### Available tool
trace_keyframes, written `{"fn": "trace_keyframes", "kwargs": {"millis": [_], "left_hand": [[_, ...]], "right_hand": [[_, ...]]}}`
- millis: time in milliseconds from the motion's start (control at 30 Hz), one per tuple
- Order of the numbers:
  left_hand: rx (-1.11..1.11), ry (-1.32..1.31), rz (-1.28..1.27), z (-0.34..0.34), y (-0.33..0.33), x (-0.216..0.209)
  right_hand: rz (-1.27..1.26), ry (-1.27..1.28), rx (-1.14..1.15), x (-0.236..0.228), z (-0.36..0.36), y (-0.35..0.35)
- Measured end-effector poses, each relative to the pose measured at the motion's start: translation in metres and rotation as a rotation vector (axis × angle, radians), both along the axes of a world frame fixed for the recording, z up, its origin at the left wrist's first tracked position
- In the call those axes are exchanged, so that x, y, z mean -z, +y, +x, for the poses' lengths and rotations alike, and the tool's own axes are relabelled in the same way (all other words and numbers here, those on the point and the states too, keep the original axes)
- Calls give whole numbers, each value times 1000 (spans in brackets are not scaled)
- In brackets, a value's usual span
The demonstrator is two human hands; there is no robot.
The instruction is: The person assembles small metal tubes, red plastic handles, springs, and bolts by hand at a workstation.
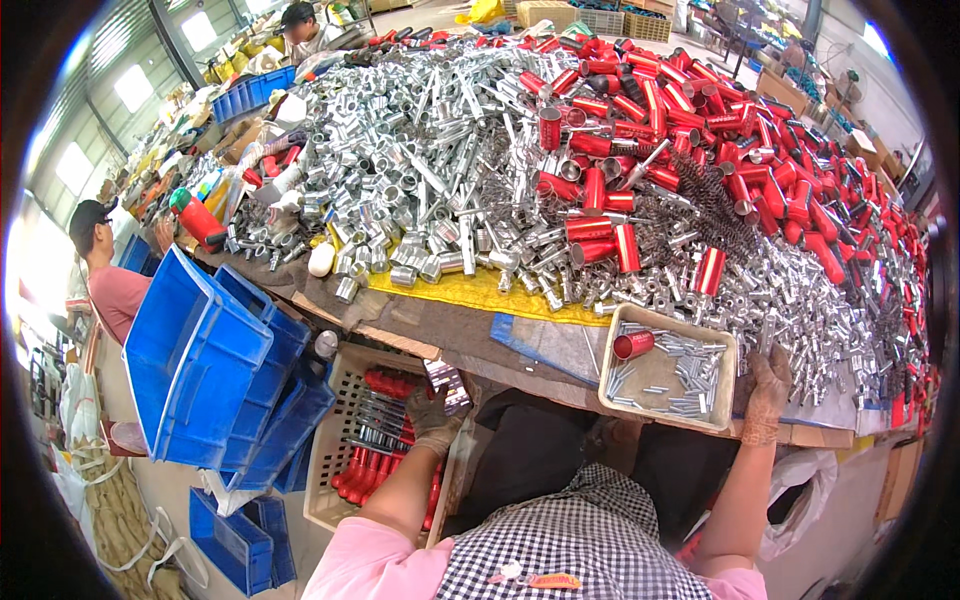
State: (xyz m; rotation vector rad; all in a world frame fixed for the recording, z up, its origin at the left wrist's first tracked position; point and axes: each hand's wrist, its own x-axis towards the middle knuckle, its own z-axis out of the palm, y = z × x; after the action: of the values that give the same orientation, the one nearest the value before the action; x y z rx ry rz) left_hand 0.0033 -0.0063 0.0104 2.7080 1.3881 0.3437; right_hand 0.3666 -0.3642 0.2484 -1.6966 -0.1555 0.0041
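My left hand (432,420), in a greyish work glove, is over a cream plastic crate (325,480) of red-handled tools (375,470) with metal shafts. Right by its fingers is a flat, phone-like object (447,386) with a lit face; I cannot tell whether the hand holds it. At the table's front edge, my gloved right hand (768,388) has its fingers closed around a small silver metal part (768,332) at the pile. To its left stands a cream tray (606,372) with short silver rods (690,370) and a red cylindrical sleeve (632,345).
A large heap of silver metal fittings (400,170), red sleeves (720,130) and dark springs (715,205) covers the table. Stacked blue bins (195,360) stand at the left, with more blue bins (235,540) on the floor. Two other people (110,270) are at the far left and back.
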Motion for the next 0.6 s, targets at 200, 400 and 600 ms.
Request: {"fn": "trace_keyframes", "kwargs": {"millis": [200,400,600], "left_hand": [[82,21,-132,1,4,-3],[91,269,-64,7,6,-1],[119,329,-243,18,9,-17]], "right_hand": [[10,-6,-14,6,5,-4],[-28,-41,11,-1,-2,4],[-49,-39,28,-2,-2,3]]}}
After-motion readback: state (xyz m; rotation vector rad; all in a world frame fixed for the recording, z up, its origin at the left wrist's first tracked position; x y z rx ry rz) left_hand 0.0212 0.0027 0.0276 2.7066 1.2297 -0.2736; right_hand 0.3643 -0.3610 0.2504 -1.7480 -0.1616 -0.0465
